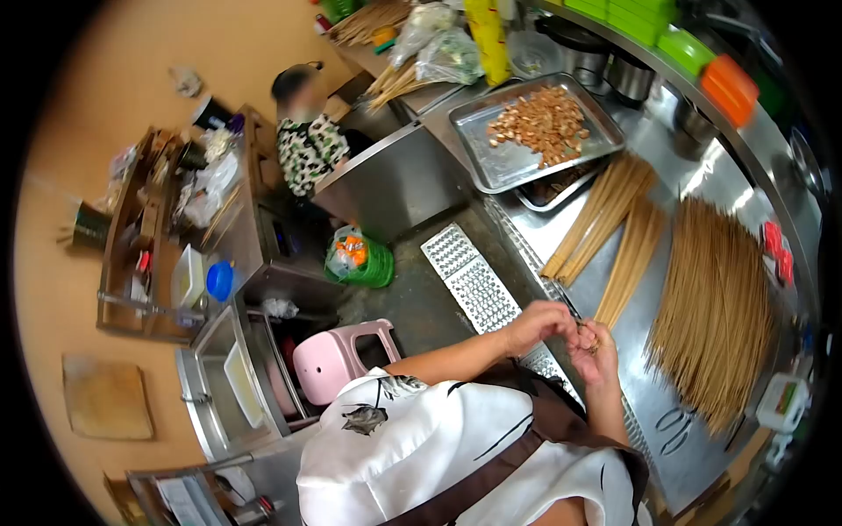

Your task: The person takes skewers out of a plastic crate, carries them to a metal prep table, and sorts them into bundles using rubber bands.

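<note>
Both hands are up close at the counter's (636, 373) near edge, right hand (598, 355) curled round some small piece (593, 348) (can't tell what), left hand (542, 326) bunched beside it, can't tell if it's gripping. Smaller stick bundle (630, 263) ends just past them, with only a slim bare strip before the big stick pile (715, 307).

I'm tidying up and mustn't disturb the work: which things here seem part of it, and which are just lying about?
Likely part of the work:
narrow skewer bundles
large skewer pile
metal tray of orange-brown food pieces

Probably just lying about:
pink plastic stool
green plastic basket
wooden board

What the left hand and right hand hold is too small to tell.
</note>
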{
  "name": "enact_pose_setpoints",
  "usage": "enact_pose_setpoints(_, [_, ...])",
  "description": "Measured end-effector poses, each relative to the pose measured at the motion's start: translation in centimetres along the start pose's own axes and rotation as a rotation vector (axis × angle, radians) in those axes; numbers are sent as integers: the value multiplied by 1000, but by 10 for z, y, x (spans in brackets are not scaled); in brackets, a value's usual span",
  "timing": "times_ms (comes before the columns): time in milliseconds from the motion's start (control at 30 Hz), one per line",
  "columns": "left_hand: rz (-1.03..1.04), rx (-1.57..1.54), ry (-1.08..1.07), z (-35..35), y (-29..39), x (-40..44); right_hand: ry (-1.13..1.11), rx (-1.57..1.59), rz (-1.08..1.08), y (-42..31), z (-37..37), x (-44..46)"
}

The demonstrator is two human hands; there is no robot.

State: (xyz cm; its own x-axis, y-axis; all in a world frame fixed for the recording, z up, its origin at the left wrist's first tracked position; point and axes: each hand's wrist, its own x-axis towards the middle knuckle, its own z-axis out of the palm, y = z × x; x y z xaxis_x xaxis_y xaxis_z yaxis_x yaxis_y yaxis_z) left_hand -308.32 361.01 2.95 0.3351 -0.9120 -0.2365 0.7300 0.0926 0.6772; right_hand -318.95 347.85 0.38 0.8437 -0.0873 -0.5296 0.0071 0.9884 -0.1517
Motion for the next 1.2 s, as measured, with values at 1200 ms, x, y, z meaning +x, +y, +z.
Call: enact_pose_setpoints(1200, [-796, -123, -200, 9, -76, 115, 270, -1345, -855, -22, -57, -126])
